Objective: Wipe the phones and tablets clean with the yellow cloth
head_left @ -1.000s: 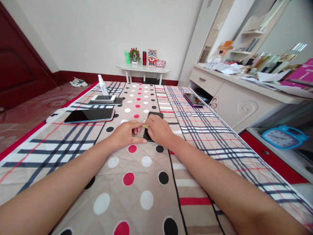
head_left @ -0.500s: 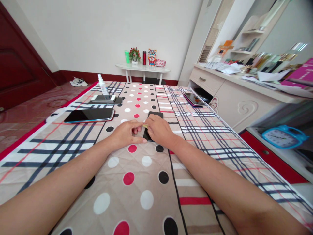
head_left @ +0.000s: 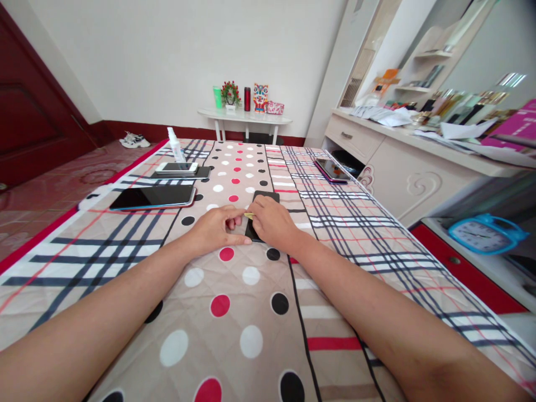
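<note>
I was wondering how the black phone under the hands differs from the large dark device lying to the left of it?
The black phone is mostly covered by the left hand and right hand; the large dark device lies untouched. The black phone is narrower and points away from the camera, while the large dark device is wider and lies crosswise. The device shows a pale edge; the phone looks all black. Both lie flat on the patterned cloth, screens dark.

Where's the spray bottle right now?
The spray bottle stands upright at the far left of the patterned bedspread, just behind the two stacked phones and well beyond the left hand.
</note>
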